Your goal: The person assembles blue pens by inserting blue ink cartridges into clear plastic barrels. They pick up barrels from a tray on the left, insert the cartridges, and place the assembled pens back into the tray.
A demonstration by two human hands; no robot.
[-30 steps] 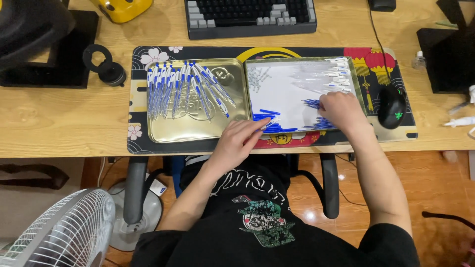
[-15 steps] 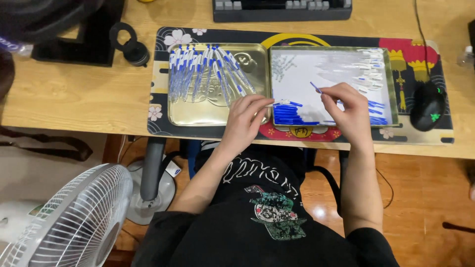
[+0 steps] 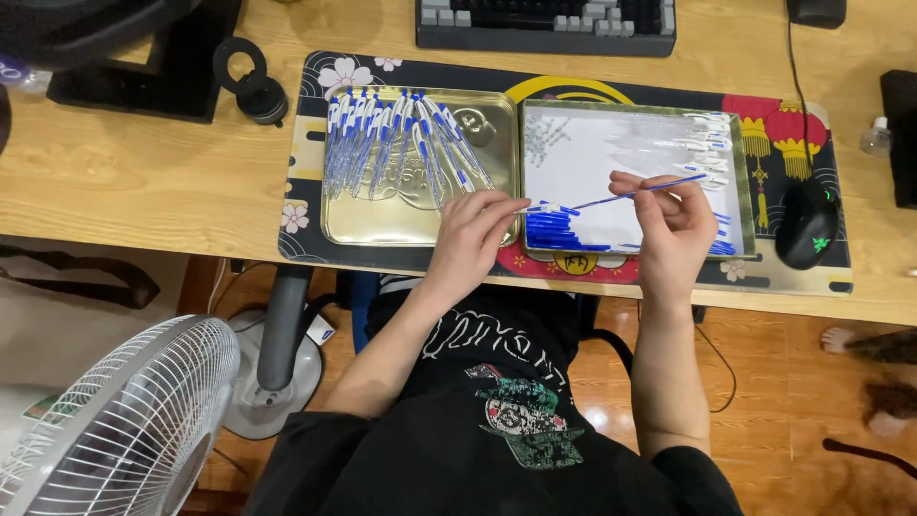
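My right hand (image 3: 673, 229) pinches a thin blue pen refill (image 3: 640, 194) and holds it slanted over the right tray (image 3: 592, 143), which is lined with a white sheet. My left hand (image 3: 473, 239) rests at the seam between the two trays. Its fingertips pinch a small white and blue pen piece (image 3: 547, 206) that meets the refill's lower end. A row of blue refills (image 3: 559, 232) lies at the front of that tray, and clear pen barrels (image 3: 702, 143) lie at its back right. The gold left tray (image 3: 382, 234) holds several blue and white pens (image 3: 401, 139), fanned out.
Both trays sit on a patterned desk mat (image 3: 306, 143) on a wooden desk. A black mouse (image 3: 807, 225) lies right of the trays and a keyboard (image 3: 544, 24) behind them. A black round object (image 3: 253, 86) lies at the back left. A white fan (image 3: 115, 420) stands on the floor.
My right hand has lifted a blue refill off the tray and turned it toward my left hand. My left hand has shifted right to meet it. The view has moved closer.
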